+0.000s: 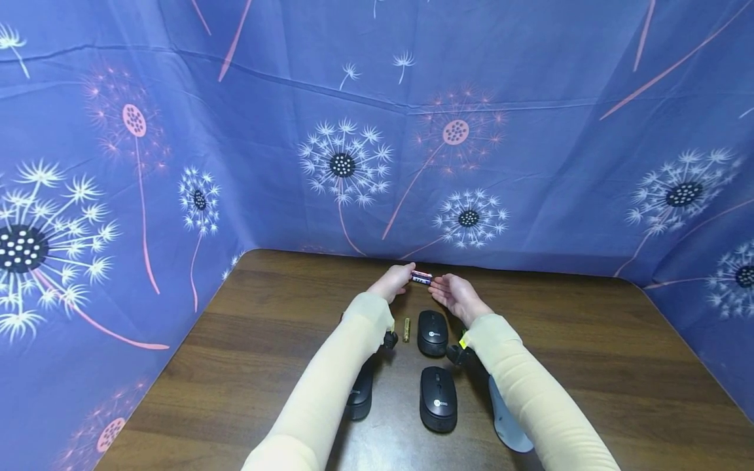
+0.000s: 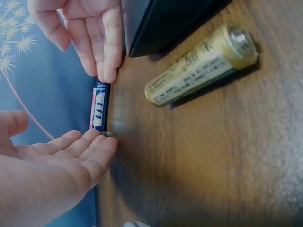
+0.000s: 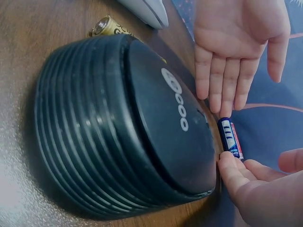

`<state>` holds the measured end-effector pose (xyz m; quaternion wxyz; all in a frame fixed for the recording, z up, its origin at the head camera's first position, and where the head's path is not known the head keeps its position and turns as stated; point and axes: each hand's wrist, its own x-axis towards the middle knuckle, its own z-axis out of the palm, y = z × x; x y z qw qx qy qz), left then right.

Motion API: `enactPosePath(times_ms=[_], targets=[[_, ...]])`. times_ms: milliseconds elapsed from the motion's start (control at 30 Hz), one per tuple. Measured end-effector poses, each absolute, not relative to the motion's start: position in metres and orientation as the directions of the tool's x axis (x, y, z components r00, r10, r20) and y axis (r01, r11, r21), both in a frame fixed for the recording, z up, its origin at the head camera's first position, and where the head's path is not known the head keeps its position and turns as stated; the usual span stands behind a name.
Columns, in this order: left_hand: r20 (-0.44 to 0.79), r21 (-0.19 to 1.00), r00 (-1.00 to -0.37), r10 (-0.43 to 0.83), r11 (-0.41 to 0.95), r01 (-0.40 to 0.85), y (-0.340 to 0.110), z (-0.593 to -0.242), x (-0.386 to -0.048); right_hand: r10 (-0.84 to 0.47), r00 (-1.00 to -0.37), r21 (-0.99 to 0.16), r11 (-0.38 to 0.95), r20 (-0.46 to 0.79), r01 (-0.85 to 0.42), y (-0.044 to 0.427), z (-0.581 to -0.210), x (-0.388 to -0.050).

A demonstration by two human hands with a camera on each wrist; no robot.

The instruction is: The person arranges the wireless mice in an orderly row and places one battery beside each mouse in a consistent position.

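Observation:
Near the far edge of the table, a blue and red battery [image 1: 421, 278] lies between my two hands; whether it is one cell or two side by side I cannot tell. My left hand [image 1: 393, 281] touches its left end with outstretched fingertips [image 2: 106, 139]. From the other side, the fingers of my right hand [image 1: 456, 297] reach its right end, palm turned up and fingers nearly straight. Neither hand curls round it. Closer to me lies a gold battery [image 1: 406, 330], beside a black mouse [image 1: 432, 333] that looms large in the right wrist view.
A second black mouse [image 1: 438, 400] sits nearer to me, and another black mouse [image 1: 360, 396] is partly under my left sleeve. A grey mouse-like object [image 1: 506, 418] shows beside my right sleeve. Blue dandelion-print cloth [image 1: 377, 229] hangs behind the wooden table [image 1: 283, 288].

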<state>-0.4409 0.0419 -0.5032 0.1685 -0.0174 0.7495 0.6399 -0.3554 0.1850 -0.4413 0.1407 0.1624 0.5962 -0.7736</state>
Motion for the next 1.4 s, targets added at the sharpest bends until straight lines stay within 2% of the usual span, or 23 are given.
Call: enactPosePath(times_ms=[167, 233, 467, 700, 800, 933, 1033, 1067, 1300, 1400], targets=[[-0.317, 0.946, -0.923, 0.220, 0.142, -0.291, 0.029, -0.444, -0.389, -0.026, -0.909, -0.879, -0.242, -0.416, 0.410, 0.185, -0.441, -0.355], [-0.315, 0.947, -0.921, 0.230, 0.138, -0.290, 0.026, -0.434, -0.380, -0.029, -0.909, -0.880, -0.239, -0.417, 0.411, 0.185, -0.440, -0.355], [-0.302, 0.947, -0.926, 0.227, 0.183, -0.264, 0.021, -0.423, -0.370, -0.042, -0.908, -0.886, -0.205, -0.417, 0.416, 0.185, -0.438, -0.352], [-0.333, 0.939, -0.920, 0.205, 0.159, -0.305, 0.022, -0.409, -0.364, -0.053, -0.909, -0.889, -0.196, -0.413, 0.415, 0.186, -0.437, -0.350], [-0.338, 0.933, -0.927, 0.164, 0.190, -0.306, 0.027, -0.416, -0.373, -0.049, -0.907, -0.887, -0.196, -0.418, 0.419, 0.186, -0.435, -0.348], [-0.331, 0.933, -0.929, 0.166, 0.204, -0.296, 0.033, -0.468, -0.425, -0.068, -0.910, -0.890, -0.193, -0.409, 0.414, 0.188, -0.431, -0.346], [-0.336, 0.935, -0.925, 0.179, 0.179, -0.305, 0.033, -0.495, -0.453, -0.092, -0.913, -0.892, -0.194, -0.397, 0.408, 0.188, -0.429, -0.344], [-0.318, 0.942, -0.931, 0.178, 0.170, -0.289, 0.032, -0.493, -0.450, -0.094, -0.914, -0.893, -0.195, -0.395, 0.406, 0.188, -0.428, -0.343], [-0.251, 0.951, -0.965, 0.073, 0.207, -0.232, 0.028, -0.408, -0.369, -0.138, -0.916, -0.891, -0.219, -0.376, 0.398, 0.192, -0.420, -0.339], [-0.216, 0.957, -0.975, 0.054, 0.209, -0.200, 0.026, -0.403, -0.361, -0.150, -0.918, -0.894, -0.214, -0.368, 0.394, 0.191, -0.415, -0.336]])
